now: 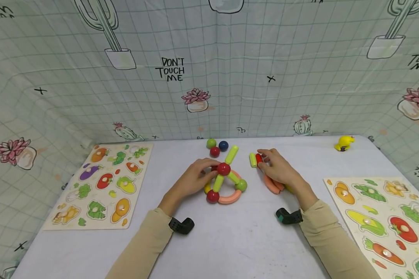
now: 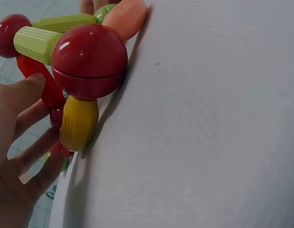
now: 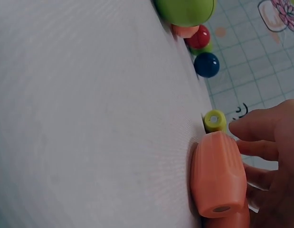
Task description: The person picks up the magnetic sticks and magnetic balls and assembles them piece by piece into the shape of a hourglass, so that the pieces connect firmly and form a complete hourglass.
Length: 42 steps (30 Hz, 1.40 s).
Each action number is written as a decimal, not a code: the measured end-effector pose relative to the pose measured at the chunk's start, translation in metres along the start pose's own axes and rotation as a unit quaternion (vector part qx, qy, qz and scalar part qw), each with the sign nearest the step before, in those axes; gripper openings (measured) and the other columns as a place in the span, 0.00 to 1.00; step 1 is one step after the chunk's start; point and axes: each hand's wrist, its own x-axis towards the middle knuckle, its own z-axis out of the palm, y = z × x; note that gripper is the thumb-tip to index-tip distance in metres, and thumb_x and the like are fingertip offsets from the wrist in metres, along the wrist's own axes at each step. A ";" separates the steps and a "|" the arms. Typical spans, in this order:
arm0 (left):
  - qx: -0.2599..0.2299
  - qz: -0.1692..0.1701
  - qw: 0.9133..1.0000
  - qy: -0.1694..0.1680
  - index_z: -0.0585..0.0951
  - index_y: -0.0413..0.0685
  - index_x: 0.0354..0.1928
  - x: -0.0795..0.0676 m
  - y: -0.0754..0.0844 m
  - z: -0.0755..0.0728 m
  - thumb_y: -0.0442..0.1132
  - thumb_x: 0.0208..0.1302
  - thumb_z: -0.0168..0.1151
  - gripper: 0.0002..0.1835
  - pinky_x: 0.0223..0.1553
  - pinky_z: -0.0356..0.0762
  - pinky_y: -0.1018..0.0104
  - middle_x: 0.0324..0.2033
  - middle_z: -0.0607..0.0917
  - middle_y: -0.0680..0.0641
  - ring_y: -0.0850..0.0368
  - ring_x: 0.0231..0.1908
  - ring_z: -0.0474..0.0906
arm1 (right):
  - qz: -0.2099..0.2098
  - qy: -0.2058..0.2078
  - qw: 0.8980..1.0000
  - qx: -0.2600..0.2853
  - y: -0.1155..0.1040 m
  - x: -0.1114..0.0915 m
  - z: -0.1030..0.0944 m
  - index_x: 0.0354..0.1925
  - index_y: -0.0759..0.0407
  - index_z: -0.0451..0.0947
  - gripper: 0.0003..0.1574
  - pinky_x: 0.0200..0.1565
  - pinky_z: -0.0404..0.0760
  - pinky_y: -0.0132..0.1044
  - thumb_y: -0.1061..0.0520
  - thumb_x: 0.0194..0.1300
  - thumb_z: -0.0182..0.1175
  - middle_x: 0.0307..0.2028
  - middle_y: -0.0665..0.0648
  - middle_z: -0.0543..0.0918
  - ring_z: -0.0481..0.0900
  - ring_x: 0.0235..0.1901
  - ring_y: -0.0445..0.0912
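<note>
A built figure of magnetic sticks and balls stands on the table, with a red ball on top, another red ball low down, and a green ball beside a peach curved stick. My left hand pinches a red stick of this figure, the thumb lying along it. A yellow stick juts from the low red ball. My right hand pinches a loose red stick beside a light green stick. Peach curved sticks lie under that hand.
Loose green, red and dark blue balls sit at the table's back. Vegetable puzzle boards lie at left and right. A yellow toy stands at the back right, before a printed cloth backdrop.
</note>
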 end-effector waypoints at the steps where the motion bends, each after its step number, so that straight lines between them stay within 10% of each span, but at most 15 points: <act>1: 0.002 -0.001 1.000 0.002 0.78 0.57 0.55 0.000 0.000 0.000 0.42 0.66 0.58 0.16 0.47 0.75 0.62 0.50 0.81 0.55 0.56 0.49 0.73 | -0.001 -0.001 1.000 -0.003 0.000 0.000 0.000 0.69 0.64 0.57 0.33 0.54 0.70 0.55 0.56 0.69 0.49 0.58 0.69 0.67 0.69 0.56 0.60; 19: -0.040 0.019 0.995 -0.088 0.72 0.55 0.63 -0.003 0.002 -0.006 0.43 0.70 0.51 0.20 0.65 0.64 0.57 0.59 0.76 0.54 0.59 0.62 0.68 | 0.000 -0.010 0.999 -0.031 0.000 0.000 0.005 0.70 0.64 0.56 0.35 0.47 0.71 0.49 0.57 0.67 0.51 0.58 0.71 0.64 0.69 0.49 0.57; 42: -0.008 0.000 0.997 -0.073 0.76 0.57 0.59 -0.005 0.006 -0.011 0.46 0.67 0.57 0.19 0.59 0.70 0.56 0.53 0.80 0.55 0.58 0.53 0.72 | 0.016 0.012 0.999 0.034 0.004 0.002 0.001 0.64 0.64 0.55 0.34 0.36 0.74 0.36 0.62 0.63 0.54 0.50 0.68 0.73 0.77 0.38 0.51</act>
